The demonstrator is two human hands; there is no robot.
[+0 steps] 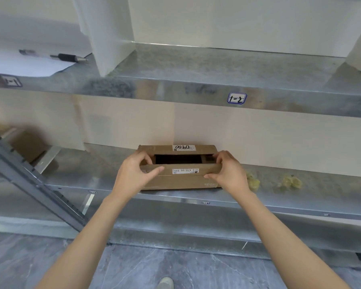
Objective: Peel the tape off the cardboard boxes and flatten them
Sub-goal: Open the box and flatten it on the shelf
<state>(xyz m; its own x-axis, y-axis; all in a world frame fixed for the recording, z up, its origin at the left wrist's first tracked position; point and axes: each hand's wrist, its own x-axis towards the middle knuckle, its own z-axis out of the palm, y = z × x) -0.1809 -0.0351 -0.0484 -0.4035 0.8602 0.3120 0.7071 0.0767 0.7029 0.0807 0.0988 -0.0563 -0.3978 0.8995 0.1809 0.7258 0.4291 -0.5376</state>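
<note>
Two bare forearms [86,236] reach forward to a small brown cardboard box [181,181] lying on the lower grey metal shelf [88,170] near the pale back wall [258,138], its top flaps parted over a dark gap; the left hand [133,174] grips its left end and the right hand [227,172] its right end, fingers curled over the near flap. Crumpled yellowish scraps [253,181] lie just right of the right hand.

- Scene is lit evenly and softly; shadows are faint.
- Dull glare is carried on the upper shelf edge [175,94].
- Left margin is blurred; straight lines are bowed by wide-angle distortion.
</note>
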